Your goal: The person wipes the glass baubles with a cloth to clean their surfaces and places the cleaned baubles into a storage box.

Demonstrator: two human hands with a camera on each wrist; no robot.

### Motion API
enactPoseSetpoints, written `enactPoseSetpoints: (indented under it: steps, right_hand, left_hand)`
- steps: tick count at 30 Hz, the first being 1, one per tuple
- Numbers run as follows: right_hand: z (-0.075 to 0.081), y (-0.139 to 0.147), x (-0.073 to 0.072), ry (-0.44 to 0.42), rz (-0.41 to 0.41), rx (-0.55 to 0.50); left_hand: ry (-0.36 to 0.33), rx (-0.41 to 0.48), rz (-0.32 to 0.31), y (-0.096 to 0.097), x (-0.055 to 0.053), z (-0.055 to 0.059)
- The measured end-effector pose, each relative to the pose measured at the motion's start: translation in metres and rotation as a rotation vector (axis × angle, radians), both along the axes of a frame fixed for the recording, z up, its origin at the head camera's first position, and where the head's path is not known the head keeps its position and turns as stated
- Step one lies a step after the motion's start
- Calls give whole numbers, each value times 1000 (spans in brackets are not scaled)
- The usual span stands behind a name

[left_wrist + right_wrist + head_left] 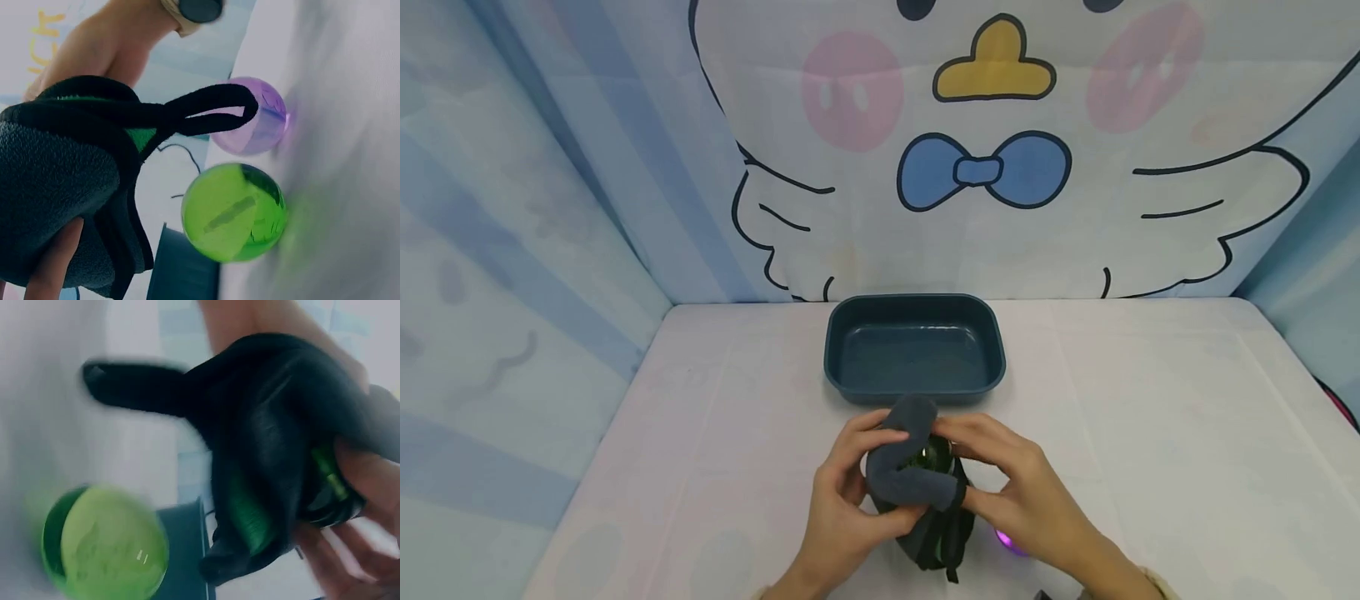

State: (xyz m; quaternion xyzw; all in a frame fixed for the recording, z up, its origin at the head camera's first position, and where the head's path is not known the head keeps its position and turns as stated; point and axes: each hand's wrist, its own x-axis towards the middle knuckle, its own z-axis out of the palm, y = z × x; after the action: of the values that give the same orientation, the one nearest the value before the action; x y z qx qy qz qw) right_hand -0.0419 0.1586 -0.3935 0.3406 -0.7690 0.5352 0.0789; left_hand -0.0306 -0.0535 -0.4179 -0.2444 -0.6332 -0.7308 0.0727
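The left hand [846, 525] has its fingers and thumb curled round a dark grey cloth pouch [917, 483], fingers along its far edge and thumb on the near edge. Opposite it, the right hand [1030, 483] pinches the other side of the pouch, with the fingertips at the top of the opening and the thumb lower down. So the pouch sits between the two hands, raised off the table [1150, 417], its mouth folded wide. A shiny green object [936, 454] shows in that mouth, close to the right fingertips; much of it is hidden by the cloth. A black loop [212, 95] sticks out from the pouch on the side toward the table.

Below the hands, a clear green ball [219, 219] rests on the table. A purple ball [1009, 542] lies near it, partly covered by the right hand in the head view; whether the two balls touch, I cannot tell. Just beyond the fingertips stands a dark blue-green tray [925, 358]. Farther from both hands, behind the tray, hangs a curtain [985, 242] printed with a blue bow tie.
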Motion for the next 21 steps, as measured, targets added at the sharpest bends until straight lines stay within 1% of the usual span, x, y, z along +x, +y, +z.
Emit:
enactPoseSetpoints:
  steps: [2,4,6,8,10,15,21]
  right_hand:
    - [1,1,0,-138,4,-28]
    - [2,2,-1,-256,5,-47]
    - [2,3,-2,-343,2,-51]
    - [1,3,-2,-398,-5,-50]
    - [0,3,-2,-430,-10,-54]
    - [-1,2,-2,-463,-7,-70]
    - [-1,0,-2,-469,-23,-52]
  left_hand:
    - [18,-6,-7,0,0,0]
    - [31,-12,-14,-1,0,0]
    - [35,-10,-20,-1,0,0]
    - [28,-4,-21,0,-1,-1]
    - [15,6,-22,0,-1,-2]
    - [-23,15,-30,-2,-2,-4]
    - [-103,0,-26,-3,-2,-3]
